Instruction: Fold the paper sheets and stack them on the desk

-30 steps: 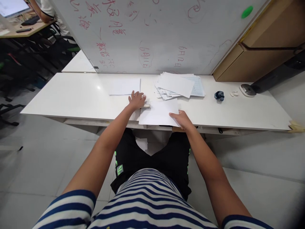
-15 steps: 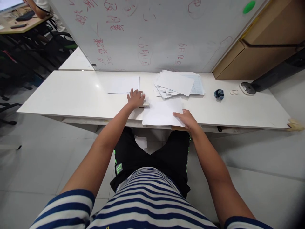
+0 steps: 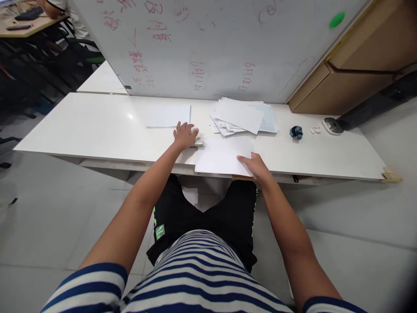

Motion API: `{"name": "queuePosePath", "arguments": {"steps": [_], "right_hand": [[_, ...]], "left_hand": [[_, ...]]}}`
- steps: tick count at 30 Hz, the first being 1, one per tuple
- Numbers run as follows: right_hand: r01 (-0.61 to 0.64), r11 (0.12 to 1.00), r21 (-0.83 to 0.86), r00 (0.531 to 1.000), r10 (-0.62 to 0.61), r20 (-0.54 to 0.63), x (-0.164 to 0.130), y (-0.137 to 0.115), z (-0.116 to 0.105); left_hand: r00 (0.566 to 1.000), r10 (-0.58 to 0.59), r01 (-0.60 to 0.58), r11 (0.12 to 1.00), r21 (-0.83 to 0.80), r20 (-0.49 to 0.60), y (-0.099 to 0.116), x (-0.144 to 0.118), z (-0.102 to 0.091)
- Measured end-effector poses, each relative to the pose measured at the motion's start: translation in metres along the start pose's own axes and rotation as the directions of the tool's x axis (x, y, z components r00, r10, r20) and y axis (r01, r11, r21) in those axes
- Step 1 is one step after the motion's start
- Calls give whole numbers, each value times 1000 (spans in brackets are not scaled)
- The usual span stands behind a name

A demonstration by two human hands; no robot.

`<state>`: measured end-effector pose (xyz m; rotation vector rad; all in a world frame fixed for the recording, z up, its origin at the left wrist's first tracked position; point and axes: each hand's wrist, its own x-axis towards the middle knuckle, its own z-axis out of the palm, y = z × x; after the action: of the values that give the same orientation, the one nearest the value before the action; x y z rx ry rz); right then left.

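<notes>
In the head view, my right hand [image 3: 257, 167] grips the right edge of white sheets of paper [image 3: 221, 158], thumb on top and the other fingers underneath. These sheets lie at the table's front edge. My left hand [image 3: 185, 135] rests palm down at their upper left corner, fingers spread. Beneath its heel a small stapler [image 3: 199, 143] shows in part, its end meeting the paper's corner; the hand covers the rest. Just beyond my left fingertips is a neat stack of white paper [image 3: 167, 116]. A looser, fanned pile of papers [image 3: 239, 115] lies farther back.
Behind the white table [image 3: 97, 130] stands a whiteboard [image 3: 221, 52] with red writing. On the right are a dark blue small object [image 3: 296, 132], a computer mouse [image 3: 332, 125] and cardboard boxes [image 3: 342, 89]. Another person's arm [image 3: 48, 8] shows at the upper left.
The camera view has shifted slightly. Both hands stay in nearly the same place, the left over the stapler and the right on the paper.
</notes>
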<state>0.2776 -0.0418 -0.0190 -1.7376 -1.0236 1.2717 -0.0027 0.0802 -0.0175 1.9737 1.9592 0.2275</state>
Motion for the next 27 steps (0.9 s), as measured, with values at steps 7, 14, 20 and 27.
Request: {"name": "queuePosePath", "arguments": {"steps": [7, 14, 20, 27], "right_hand": [[81, 997, -14, 993, -82, -83, -21, 29, -34], [51, 995, 89, 987, -37, -154, -33, 33, -44], [38, 990, 134, 978, -9, -208, -36, 25, -41], [217, 944, 249, 953, -150, -264, -18, -17, -15]], "left_hand": [[1000, -3, 1, 996, -84, -24, 0, -2, -2], [999, 13, -16, 994, -109, -34, -2, -1, 1], [996, 34, -47, 983, -176, -77, -5, 0, 6], [959, 14, -118, 928, -355, -282, -5, -2, 14]]}}
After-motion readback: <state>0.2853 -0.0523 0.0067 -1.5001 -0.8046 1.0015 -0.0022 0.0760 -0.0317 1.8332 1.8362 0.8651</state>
